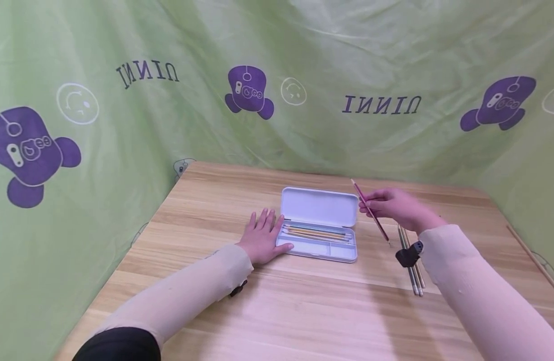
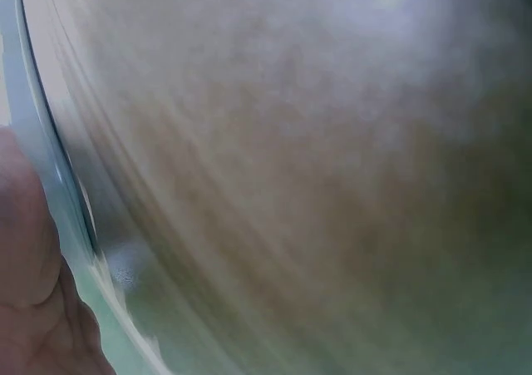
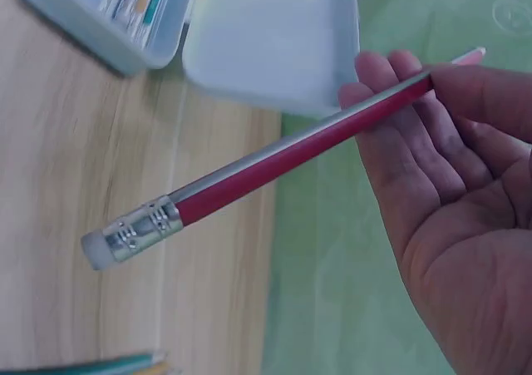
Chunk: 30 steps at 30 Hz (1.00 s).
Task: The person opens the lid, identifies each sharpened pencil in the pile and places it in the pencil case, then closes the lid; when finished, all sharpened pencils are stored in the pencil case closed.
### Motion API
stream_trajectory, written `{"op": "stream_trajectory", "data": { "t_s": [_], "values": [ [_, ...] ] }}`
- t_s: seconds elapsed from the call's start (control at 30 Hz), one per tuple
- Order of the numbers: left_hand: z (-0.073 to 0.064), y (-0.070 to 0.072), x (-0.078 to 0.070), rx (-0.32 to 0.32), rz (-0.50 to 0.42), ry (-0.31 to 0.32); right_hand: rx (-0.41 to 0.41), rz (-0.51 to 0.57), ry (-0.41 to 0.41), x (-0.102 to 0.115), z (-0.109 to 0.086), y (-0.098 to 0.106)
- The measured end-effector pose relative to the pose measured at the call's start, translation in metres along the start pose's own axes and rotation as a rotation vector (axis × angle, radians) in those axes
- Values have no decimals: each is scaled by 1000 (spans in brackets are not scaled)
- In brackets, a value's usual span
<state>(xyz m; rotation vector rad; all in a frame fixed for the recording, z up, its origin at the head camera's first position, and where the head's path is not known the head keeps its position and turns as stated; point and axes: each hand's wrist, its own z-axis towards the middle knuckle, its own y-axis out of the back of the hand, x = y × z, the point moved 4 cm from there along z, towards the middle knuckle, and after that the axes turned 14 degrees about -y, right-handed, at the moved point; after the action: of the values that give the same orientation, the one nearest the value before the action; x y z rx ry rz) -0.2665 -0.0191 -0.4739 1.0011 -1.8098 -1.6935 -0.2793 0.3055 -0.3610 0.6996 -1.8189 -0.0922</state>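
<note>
The left hand (image 1: 262, 241) lies palm down, fingers (image 1: 261, 220) straight and spread, pointing away from the body; its thumb (image 1: 283, 248) reaches sideways toward the right hand (image 1: 400, 206). Behind and left of that hand runs the left forearm (image 1: 186, 296). The right hand hovers farther forward, thumb and fingertips pinched, the other fingers gently bent. Its forearm (image 1: 480, 286) slants back rightward from the wrist.

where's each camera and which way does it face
Head: head-worn, facing forward and down at the table; both arms, left hand and right hand show.
Left wrist: worn there, facing a blurred surface, likely table; part of the left hand shows.
Right wrist: worn there, facing the case and red pencil; the right hand shows.
Head and right wrist share case, red pencil, right hand.
</note>
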Motion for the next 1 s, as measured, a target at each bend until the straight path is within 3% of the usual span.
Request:
{"op": "stream_trajectory", "data": {
  "t_s": [0.33,0.5,0.73,1.0],
  "values": [
    [-3,4,-3,3,5,-3,108,-128,-33,22,29,-31],
    [-3,0,0,-9,57,13,127,-226,-23,29,44,-53],
    [-8,7,-5,-3,36,33,151,-298,-47,32,61,-80],
    [-5,1,0,-8,26,32,154,-404,-20,33,76,-100]
  ]
}}
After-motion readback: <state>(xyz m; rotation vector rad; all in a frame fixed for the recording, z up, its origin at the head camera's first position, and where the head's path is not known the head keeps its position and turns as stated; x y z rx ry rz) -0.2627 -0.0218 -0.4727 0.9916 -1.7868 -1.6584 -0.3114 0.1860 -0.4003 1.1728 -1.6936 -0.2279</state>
